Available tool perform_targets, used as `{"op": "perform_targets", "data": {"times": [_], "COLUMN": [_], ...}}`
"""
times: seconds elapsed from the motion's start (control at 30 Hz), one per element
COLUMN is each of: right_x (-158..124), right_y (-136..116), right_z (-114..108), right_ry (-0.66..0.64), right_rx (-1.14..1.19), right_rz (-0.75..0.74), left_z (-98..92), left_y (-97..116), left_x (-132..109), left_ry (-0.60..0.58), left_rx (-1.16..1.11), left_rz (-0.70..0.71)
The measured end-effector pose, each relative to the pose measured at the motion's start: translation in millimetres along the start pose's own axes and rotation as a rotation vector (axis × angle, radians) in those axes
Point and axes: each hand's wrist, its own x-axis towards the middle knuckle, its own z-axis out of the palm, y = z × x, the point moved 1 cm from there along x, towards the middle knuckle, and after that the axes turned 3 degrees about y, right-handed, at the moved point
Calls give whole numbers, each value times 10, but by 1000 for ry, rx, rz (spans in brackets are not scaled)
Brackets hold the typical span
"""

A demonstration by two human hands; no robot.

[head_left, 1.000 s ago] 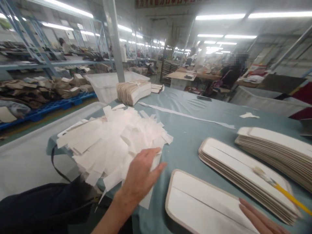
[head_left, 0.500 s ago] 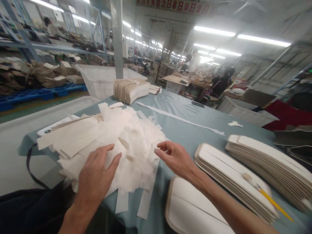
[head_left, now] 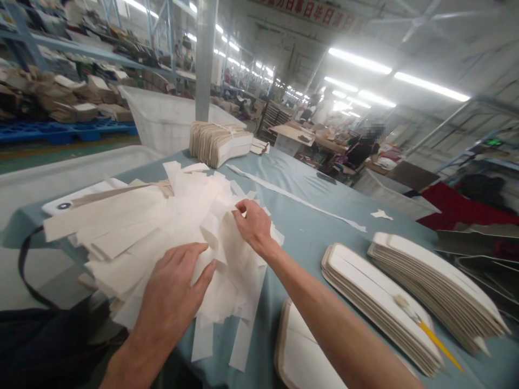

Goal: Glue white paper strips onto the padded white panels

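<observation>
A loose heap of thin white strips (head_left: 190,205), like paper or interfacing, covers the left part of the table. Over the heap's near side is my left hand (head_left: 176,286), thumb and fingers apart with nothing between them. My right hand (head_left: 254,224) is at the heap's right side, thumb and fingertips pinched together at the upper edge of a white strip (head_left: 232,237). That strip stands partly raised from the pile. Beneath my right forearm lies a stack of white-topped curved panels (head_left: 300,346), partly covered by the arm.
Two more stacks of curved panels, a middle stack (head_left: 357,286) and a right stack (head_left: 430,270), lie on the teal-covered table (head_left: 292,186). A yellow-handled brush (head_left: 436,340) rests on the middle stack. A tied bundle (head_left: 221,143) stands at the back, before a white bin (head_left: 162,116).
My right hand has moved up and left over the heap, and its fingers have closed on a strip. My left hand has shifted slightly right, still open. The camera view has moved a little.
</observation>
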Motion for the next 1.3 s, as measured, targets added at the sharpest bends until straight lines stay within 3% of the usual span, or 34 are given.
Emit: {"op": "perform_targets", "data": {"times": [0.17, 0.3, 0.4, 0.47, 0.57, 0.63, 0.77, 0.87, 1.0, 1.07, 1.17, 1.3], "right_x": [180, 248, 180, 52, -280, -580, -1275, -1786, -2375, -2609, -2835, -2874], "right_y": [163, 284, 346, 372, 378, 366, 337, 343, 430, 504, 603, 613], "right_z": [-364, -758, -1060, -1262, -1535, -1678, -1867, -1917, -1853, -1827, -1901, -2065], "right_ry": [99, 156, 205, 223, 220, 199, 180, 218, 301, 284, 224, 144], "right_rx": [45, 95, 188, 209, 182, 152, 58, -64, -190, -167, -1, 269], "right_rz": [38, 13, -17, -30, -44, -42, -17, -102, -319, -357, -229, 113], "left_z": [79, 73, -13, -90, -168, -176, -94, -26, -42, -85, -163, -230], "left_y": [-13, 22, 145, 315, 725, 1063, 1682, 1999, 2188, 2217, 2249, 2379], "left_x": [106, 176, 224, 248, 243, 207, 75, -39, -172, -260, -437, -691], "left_ry": [-148, -144, -106, -149, -361, -467, -495, -444, -230, -221, -369, -618], "left_rx": [-44, -90, -217, -369, -731, -983, -1326, -1565, -1618, -1583, -1489, -1325], "left_rz": [-43, -85, -181, -316, -522, -583, -678, -856, -1072, -1134, -1049, -855]}}
